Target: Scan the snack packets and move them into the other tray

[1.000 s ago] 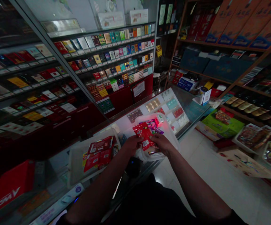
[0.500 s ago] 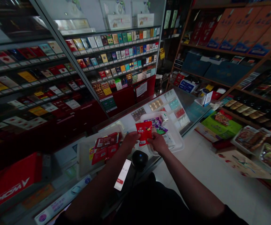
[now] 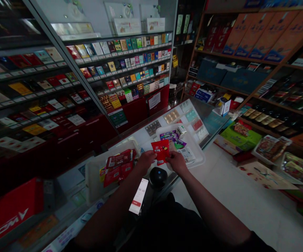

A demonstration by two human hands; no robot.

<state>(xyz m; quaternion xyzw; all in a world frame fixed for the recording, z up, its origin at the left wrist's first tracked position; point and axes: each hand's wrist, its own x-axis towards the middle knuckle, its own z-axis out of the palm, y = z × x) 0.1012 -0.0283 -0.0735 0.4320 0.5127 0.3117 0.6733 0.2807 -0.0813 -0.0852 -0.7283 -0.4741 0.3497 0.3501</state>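
Observation:
Between both hands a small red packet [image 3: 162, 149] is held upright. My left hand [image 3: 147, 160] pinches its left edge and my right hand [image 3: 176, 161] pinches its right edge. Behind it stands a white tray [image 3: 199, 158] with purple packets [image 3: 169, 135], a small white box [image 3: 182, 130] and other packets. To the left, a whitish bin [image 3: 90, 176] holds several red packets [image 3: 118, 168]. Just below the hands is a round black device [image 3: 158, 177]. A lit phone [image 3: 139, 196] lies beside my left forearm.
The glass counter [image 3: 211, 117] runs from lower left to upper right. A red box [image 3: 12, 210] sits at the lower left. Shelves of small packs [image 3: 125, 63] rise behind the counter. Cartons and trays of goods [image 3: 242, 138] stand at the right.
The view has shifted slightly, so the shelves on the right appear further left. The red packet's top looks more bent or wider than before; both hands still hold it.

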